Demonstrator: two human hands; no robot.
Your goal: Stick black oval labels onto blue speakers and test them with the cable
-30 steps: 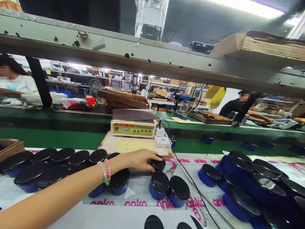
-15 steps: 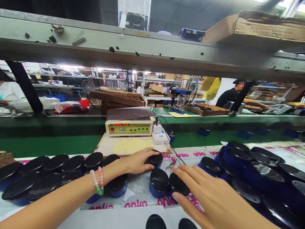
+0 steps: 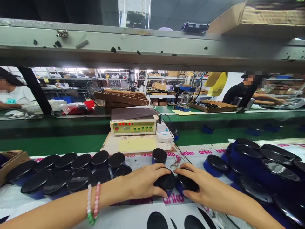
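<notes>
Two round blue pieces with glossy black tops stand side by side at the middle of the bench. My left hand (image 3: 149, 182), with beaded bracelets on its wrist, curls its thumb and fingers round the left black-topped piece (image 3: 167, 181). Around the right black-topped piece (image 3: 187, 183) my right hand (image 3: 200, 183) is wrapped in the same way. Just behind them another black-topped piece (image 3: 159, 155) stands untouched. Rows of similar pieces (image 3: 57, 183) fill the left side. White paper with black ovals (image 3: 157, 220) lies in front.
More black-topped pieces (image 3: 262, 162) are heaped at the right. A control box (image 3: 133, 126) and white power adapter (image 3: 164, 132) stand behind the hands. A shelf beam (image 3: 143, 44) crosses overhead. Beyond the green belt (image 3: 71, 140) are two people, at left and right.
My left hand has left the rear piece and moved forward and right onto the left front piece. My right hand's fingers have closed round the right one. The view has shifted slightly.
</notes>
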